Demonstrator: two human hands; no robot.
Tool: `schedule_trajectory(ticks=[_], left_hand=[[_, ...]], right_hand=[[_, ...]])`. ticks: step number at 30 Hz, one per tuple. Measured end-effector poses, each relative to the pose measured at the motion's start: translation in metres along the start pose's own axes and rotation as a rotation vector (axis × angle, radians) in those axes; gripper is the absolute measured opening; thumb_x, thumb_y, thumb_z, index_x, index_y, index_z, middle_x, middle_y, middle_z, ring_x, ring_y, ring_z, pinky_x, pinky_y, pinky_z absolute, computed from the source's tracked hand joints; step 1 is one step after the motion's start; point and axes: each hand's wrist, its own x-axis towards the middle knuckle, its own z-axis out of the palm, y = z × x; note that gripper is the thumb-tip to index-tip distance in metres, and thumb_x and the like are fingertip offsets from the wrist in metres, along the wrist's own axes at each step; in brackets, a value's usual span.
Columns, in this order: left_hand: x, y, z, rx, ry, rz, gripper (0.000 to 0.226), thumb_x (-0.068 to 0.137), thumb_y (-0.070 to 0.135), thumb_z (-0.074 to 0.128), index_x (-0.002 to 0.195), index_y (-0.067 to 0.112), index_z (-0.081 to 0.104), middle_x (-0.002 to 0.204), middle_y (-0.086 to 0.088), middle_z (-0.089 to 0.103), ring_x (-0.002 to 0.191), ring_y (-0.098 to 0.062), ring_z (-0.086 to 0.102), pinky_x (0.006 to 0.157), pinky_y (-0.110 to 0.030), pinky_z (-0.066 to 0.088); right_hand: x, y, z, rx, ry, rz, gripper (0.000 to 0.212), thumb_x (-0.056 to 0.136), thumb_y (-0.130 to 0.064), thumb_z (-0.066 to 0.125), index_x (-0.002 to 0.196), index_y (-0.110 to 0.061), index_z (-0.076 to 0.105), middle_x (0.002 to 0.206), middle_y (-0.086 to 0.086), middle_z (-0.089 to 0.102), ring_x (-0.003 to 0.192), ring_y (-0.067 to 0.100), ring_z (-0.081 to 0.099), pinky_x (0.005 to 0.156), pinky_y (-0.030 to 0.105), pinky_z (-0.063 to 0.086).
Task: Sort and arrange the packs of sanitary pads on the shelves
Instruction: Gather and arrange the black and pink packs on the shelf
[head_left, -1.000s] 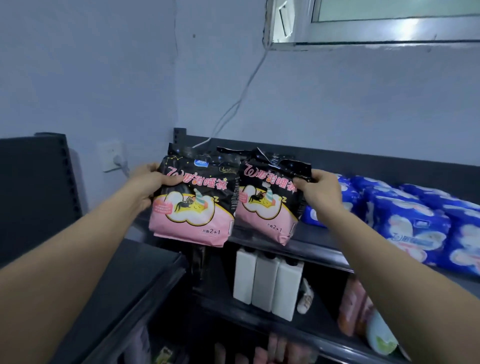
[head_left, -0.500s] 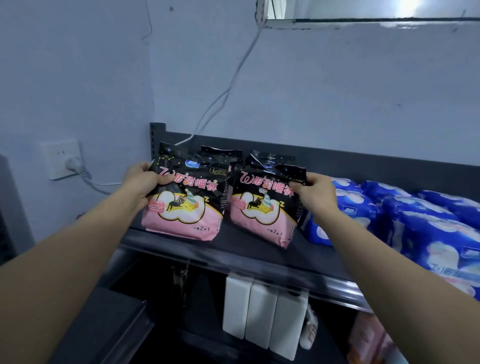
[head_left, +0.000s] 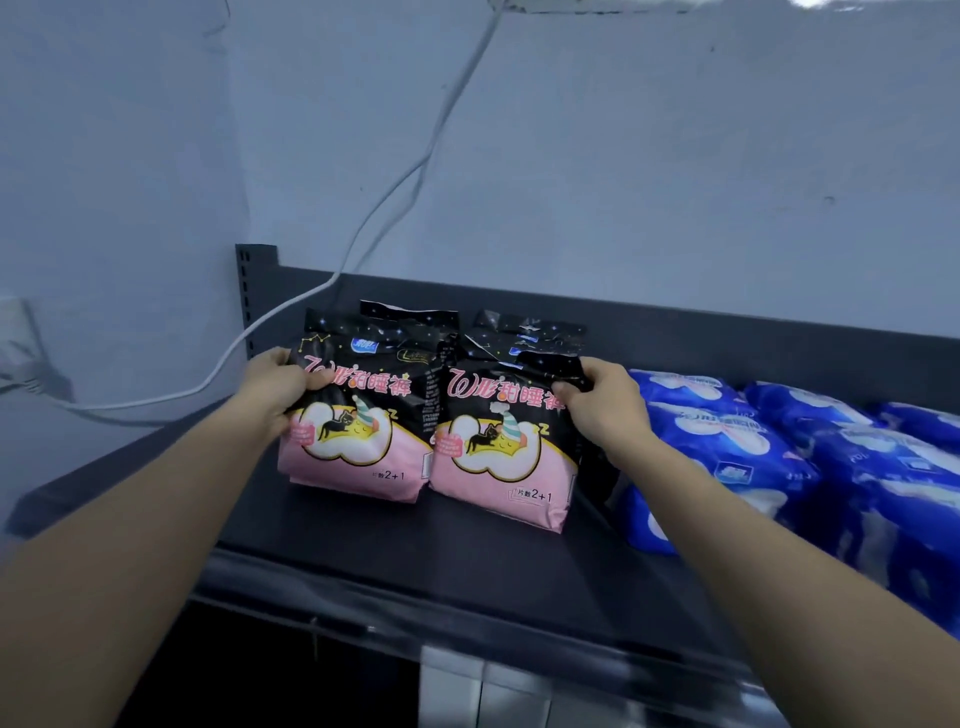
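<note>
Pale blue-grey wall (head_left: 675, 156) behind and above both hands, with a corner seam up-left of the left hand (head_left: 275, 389). White cable (head_left: 457, 98) drops from the top edge, passes above the left hand, ends at a wall socket (head_left: 18, 332) far left of it. Dark grey metal shelf (head_left: 467, 561) under the hands. Its back panel (head_left: 727, 332) runs beyond the right hand (head_left: 608, 400), slotted upright (head_left: 252, 291) just above the left hand. Bright glare at the top edge, up-right of the right hand.

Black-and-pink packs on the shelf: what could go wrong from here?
1. The left hand and right hand hold the left pack and right pack only at their upper corners; released, they may topple forward on the shelf.
2. The right hand sits close beside the blue packs; withdrawing could shift them.
3. The white cable near the left hand could snag.
</note>
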Motion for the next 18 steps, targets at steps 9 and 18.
schedule_trajectory(ticks=[9,18], left_hand=[[0.033,-0.022,0.007,0.067,0.074,0.037,0.029,0.082,0.001,0.072,0.081,0.023,0.053,0.097,-0.01,0.065,0.091,-0.032,0.064,0.087,-0.05,0.054],[0.021,-0.028,0.007,0.345,0.03,0.115,0.039,0.096,0.021,0.059,0.127,0.011,0.038,0.091,-0.006,0.052,0.066,-0.017,0.047,0.054,-0.031,0.041]], right_hand=[[0.0,0.003,0.005,-0.134,0.038,-0.062,0.012,0.093,-0.021,0.057,0.1,-0.025,0.066,0.102,-0.002,0.069,0.097,0.024,0.06,0.076,0.036,0.051],[-0.011,-0.003,0.009,-0.131,0.071,-0.065,0.039,0.095,-0.024,0.055,0.132,-0.019,0.043,0.117,0.005,0.064,0.108,0.029,0.059,0.086,0.045,0.051]])
